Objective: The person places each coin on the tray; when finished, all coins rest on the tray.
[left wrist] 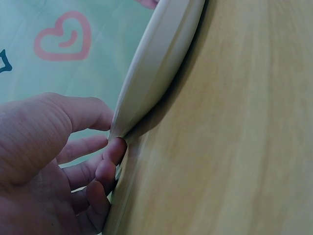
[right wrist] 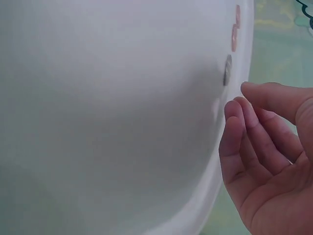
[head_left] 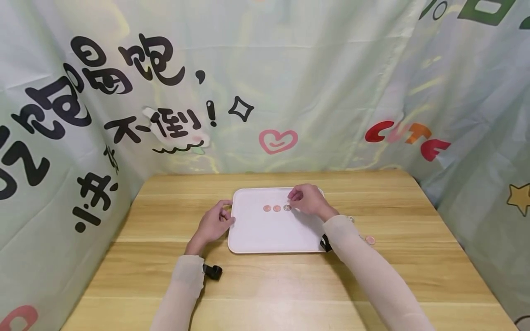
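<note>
A white rectangular tray (head_left: 256,236) lies on the wooden table. Across its upper middle, two copper-coloured coins (head_left: 272,208) and one silver-coloured coin (head_left: 287,208) form a row. My left hand (head_left: 214,224) is at the tray's left side; its thumb and fingers pinch the rim (left wrist: 146,73). Just right of the silver coin hovers my right hand (head_left: 308,200). In the right wrist view, the right fingers (right wrist: 232,137) are loosely bent, thumb apart from them, and nothing shows between them.
Right of the tray, a copper-coloured coin (head_left: 370,240) and a silver-coloured piece (head_left: 351,219) lie on the table (head_left: 414,276), partly beside the right sleeve (head_left: 372,271). Another piece there is mostly hidden. A printed cloth (head_left: 323,92) hangs behind and at both sides.
</note>
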`<state>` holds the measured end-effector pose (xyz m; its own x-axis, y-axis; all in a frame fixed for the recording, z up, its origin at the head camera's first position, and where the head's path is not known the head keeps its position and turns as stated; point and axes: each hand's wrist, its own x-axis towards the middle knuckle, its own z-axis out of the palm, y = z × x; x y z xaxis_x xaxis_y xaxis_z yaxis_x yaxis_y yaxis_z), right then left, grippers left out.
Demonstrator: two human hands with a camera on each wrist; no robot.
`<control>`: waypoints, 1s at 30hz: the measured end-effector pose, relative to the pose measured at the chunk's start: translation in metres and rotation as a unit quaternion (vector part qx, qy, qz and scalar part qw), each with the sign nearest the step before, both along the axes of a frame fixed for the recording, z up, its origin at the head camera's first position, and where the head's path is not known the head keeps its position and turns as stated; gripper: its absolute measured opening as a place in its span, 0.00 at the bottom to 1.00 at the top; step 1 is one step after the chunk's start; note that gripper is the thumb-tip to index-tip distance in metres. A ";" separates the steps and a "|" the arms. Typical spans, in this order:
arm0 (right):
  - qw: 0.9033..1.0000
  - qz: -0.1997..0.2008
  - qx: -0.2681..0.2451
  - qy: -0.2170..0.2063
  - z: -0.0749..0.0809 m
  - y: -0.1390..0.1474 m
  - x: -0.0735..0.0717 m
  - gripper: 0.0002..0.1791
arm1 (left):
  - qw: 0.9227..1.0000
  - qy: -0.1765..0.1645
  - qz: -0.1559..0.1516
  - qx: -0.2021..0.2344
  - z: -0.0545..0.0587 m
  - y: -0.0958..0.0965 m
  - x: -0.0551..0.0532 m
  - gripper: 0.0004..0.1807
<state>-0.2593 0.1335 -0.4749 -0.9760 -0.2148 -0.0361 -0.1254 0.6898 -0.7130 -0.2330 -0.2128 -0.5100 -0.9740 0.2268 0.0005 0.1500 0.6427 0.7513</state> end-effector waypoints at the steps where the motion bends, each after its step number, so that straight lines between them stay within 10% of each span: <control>1: 1.000 -0.002 -0.002 0.000 0.001 0.003 0.002 0.07 | 1.000 -0.001 0.000 0.001 0.000 0.000 0.000 0.30; 18: 0.997 -0.036 0.009 0.063 0.028 0.070 0.043 0.09 | 1.000 -0.010 0.002 -0.005 0.001 -0.002 -0.001 0.30; 30: 0.998 -0.005 0.047 0.035 0.024 0.110 0.055 0.07 | 1.000 -0.001 0.003 -0.008 0.002 -0.001 0.001 0.29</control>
